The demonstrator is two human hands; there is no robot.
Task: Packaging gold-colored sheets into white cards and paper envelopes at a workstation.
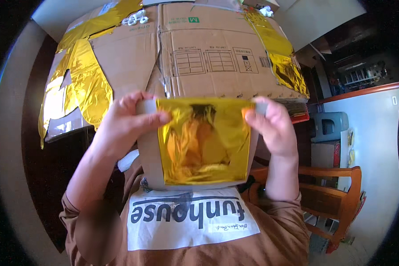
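Observation:
In front of my chest I hold up a grey board [149,148] with a shiny gold foil sheet [226,153] lying over its middle. The foil reflects light and is slightly wrinkled, its upper edge level with the board's top. My left hand [131,117] pinches the upper left corner, thumb on the front beside the foil's edge. At the upper right corner my right hand [275,126] grips the same way, its thumb at the foil's right edge. The fingers behind the board are partly hidden.
Flattened cardboard [124,57] covers the table ahead. Cut gold foil [91,84] hangs over its left edge, and another gold strip [277,57] lies along the right. White rings [135,17] sit at the back left. A wooden chair [328,199] and a grey-blue stool [330,126] stand to the right.

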